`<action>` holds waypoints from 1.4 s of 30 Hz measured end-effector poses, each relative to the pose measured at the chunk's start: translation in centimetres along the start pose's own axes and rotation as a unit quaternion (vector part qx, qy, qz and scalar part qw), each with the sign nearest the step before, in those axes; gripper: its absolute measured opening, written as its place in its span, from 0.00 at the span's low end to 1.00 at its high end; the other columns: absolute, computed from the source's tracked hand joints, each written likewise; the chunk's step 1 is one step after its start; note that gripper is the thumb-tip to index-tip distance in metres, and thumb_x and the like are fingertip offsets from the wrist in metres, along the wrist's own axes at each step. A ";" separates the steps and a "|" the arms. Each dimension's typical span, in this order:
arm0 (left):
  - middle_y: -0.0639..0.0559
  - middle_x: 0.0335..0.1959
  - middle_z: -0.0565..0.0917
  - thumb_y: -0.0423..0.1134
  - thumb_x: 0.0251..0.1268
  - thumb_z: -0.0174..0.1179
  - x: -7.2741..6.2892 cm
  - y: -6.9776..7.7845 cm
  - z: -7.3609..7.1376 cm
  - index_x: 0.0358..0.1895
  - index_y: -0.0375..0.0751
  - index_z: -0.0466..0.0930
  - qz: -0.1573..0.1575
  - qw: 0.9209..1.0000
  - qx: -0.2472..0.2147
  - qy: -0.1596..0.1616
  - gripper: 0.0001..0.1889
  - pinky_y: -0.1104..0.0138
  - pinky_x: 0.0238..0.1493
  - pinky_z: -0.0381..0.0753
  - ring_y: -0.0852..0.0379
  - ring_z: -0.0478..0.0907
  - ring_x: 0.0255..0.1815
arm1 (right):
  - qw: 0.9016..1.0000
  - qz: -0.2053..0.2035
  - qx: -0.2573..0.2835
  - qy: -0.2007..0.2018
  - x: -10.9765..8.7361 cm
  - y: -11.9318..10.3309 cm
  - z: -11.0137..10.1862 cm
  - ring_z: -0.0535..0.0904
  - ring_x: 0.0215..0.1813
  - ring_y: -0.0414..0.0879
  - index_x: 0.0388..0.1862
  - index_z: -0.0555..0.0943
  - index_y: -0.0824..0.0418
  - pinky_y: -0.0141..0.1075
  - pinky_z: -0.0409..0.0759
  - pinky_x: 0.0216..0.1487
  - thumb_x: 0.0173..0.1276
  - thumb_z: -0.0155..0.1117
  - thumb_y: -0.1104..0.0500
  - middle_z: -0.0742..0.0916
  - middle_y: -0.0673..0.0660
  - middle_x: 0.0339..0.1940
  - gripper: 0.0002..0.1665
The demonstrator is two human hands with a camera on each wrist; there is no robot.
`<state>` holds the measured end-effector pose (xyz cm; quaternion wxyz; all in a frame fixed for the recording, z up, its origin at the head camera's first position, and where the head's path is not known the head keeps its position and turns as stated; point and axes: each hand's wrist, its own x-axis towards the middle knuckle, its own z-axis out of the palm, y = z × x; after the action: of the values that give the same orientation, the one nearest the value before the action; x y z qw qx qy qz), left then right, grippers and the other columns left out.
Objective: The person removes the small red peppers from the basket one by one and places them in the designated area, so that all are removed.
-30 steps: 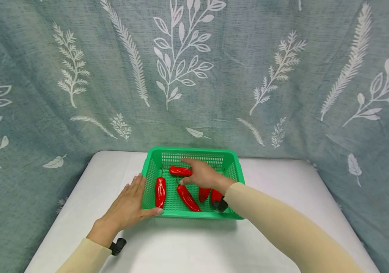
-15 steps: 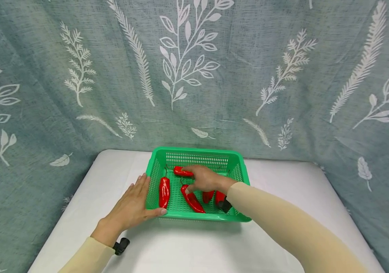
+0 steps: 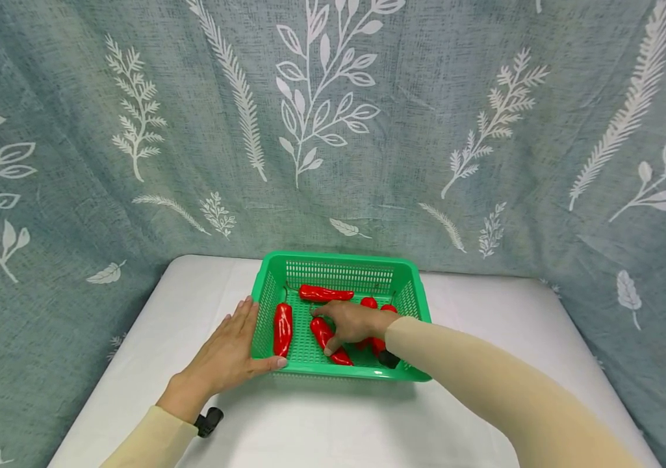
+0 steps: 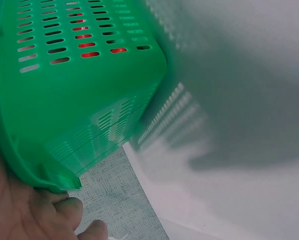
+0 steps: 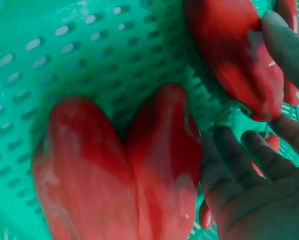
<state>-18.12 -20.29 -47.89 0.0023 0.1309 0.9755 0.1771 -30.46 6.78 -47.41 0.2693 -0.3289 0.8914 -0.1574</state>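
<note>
Several red peppers lie in a green plastic basket (image 3: 333,371). My right hand (image 3: 356,322) reaches inside with fingers spread around the middle pepper (image 3: 320,328). In the right wrist view its thumb (image 5: 287,47) touches one side of that pepper (image 5: 234,55), and the forefinger is at its end. Behind it one pepper (image 3: 325,294) lies crosswise; another pepper (image 3: 282,330) stands lengthwise at the left. Two peppers (image 5: 84,170) sit side by side at the right, partly hidden by my right hand. My left hand (image 3: 221,354) rests against the basket's left corner, fingers straight, thumb on the front rim.
The basket stands on a white-covered table (image 3: 309,429) near its back edge. A grey-green curtain (image 3: 397,130) with white leaf prints hangs behind and at both sides. Small black devices (image 3: 208,422) are worn on both wrists.
My right hand has come away from the crosswise pepper at the back and moved toward me onto the middle pepper. The left hand stays at the basket; the head view has shifted slightly.
</note>
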 end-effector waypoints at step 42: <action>0.35 0.88 0.45 0.84 0.59 0.54 -0.1 0.0 0.1 0.85 0.29 0.46 -0.006 1.000 -0.016 -0.006 0.69 0.43 0.85 0.54 0.37 0.45 0.88 | 0.987 -0.042 0.098 0.120 -0.5 0.0 -2.7 0.81 0.62 0.51 0.74 0.76 0.46 0.47 0.83 0.62 0.68 0.76 0.61 0.84 0.55 0.65 0.37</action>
<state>-18.01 -20.25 -47.97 0.0113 0.1265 0.9732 0.1917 -31.74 7.40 -45.02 0.1842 -0.3171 0.8829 -0.2933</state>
